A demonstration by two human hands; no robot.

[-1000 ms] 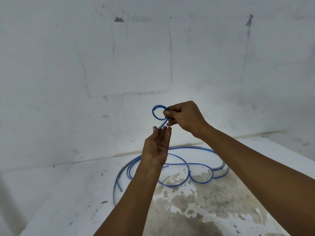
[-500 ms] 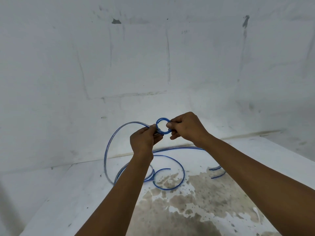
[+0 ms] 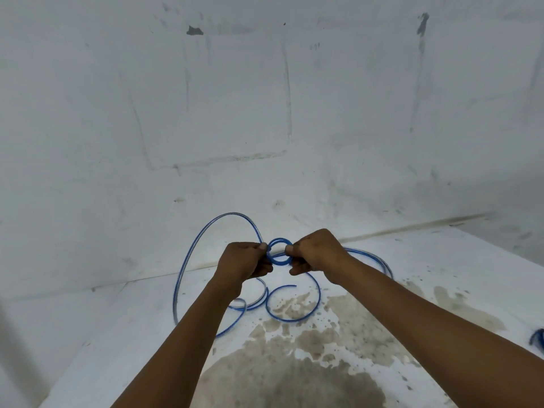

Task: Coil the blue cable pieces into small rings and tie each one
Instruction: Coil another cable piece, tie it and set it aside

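Note:
A small ring of blue cable (image 3: 278, 251) is held up between both hands, above the white surface. My left hand (image 3: 244, 260) pinches its left side and my right hand (image 3: 313, 252) pinches its right side. From the left hand a long loop of the same cable (image 3: 188, 260) arcs up and left, then drops to the surface. More loose cable curls (image 3: 294, 316) lie on the surface below my hands, and further strands (image 3: 379, 260) run behind my right wrist.
The white surface (image 3: 117, 334) has a big brown stain (image 3: 294, 372) close to me and meets a scuffed white wall (image 3: 265, 113) behind. Another bit of blue cable (image 3: 537, 337) shows at the right edge.
My left hand went from open under the ring to gripping its side. Both hands came lower and level, and a long loop of cable swung up on the left.

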